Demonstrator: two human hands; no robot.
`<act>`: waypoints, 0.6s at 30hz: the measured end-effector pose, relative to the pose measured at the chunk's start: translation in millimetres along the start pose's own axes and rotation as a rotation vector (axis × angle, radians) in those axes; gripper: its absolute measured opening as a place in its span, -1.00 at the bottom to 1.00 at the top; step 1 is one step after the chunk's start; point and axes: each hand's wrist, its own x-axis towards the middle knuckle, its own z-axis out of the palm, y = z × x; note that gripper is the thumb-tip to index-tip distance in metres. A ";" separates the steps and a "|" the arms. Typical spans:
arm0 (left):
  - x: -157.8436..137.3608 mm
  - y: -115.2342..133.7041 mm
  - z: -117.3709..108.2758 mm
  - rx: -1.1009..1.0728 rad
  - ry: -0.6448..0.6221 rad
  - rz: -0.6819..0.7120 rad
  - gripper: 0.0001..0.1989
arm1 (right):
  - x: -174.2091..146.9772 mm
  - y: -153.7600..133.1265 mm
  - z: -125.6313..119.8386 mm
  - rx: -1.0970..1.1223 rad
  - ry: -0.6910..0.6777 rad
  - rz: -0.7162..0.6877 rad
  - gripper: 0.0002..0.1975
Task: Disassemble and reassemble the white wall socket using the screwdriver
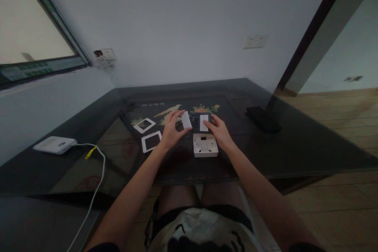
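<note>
- To my left I see a white device [54, 145] with a white cable [103, 163] and a yellow tag [90, 152].
- To my right lies a flat black object [263, 119].
- Wall sockets [255, 41] face me.

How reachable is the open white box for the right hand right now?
Probably yes: the white box sits right beside the right hand, with nothing visible between them. However, that hand is holding the dark piece, so it would likely need to put that down first.
</note>
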 end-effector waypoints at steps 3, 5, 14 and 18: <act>-3.3 6.0 4.7 -0.017 -0.055 0.075 -0.37 | 2.1 3.7 -0.4 -0.060 -0.022 -0.040 -0.75; -5.5 7.8 8.4 -0.015 -0.089 0.094 -0.37 | 3.1 6.5 -0.6 -0.085 -0.041 -0.062 -0.73; -8.3 9.4 15.1 -0.047 -0.090 0.056 -0.37 | 2.1 9.1 0.1 -0.066 -0.071 -0.057 -0.71; -7.3 9.6 15.9 -0.073 -0.087 0.048 -0.39 | 2.2 9.6 0.0 -0.058 -0.108 -0.062 -0.70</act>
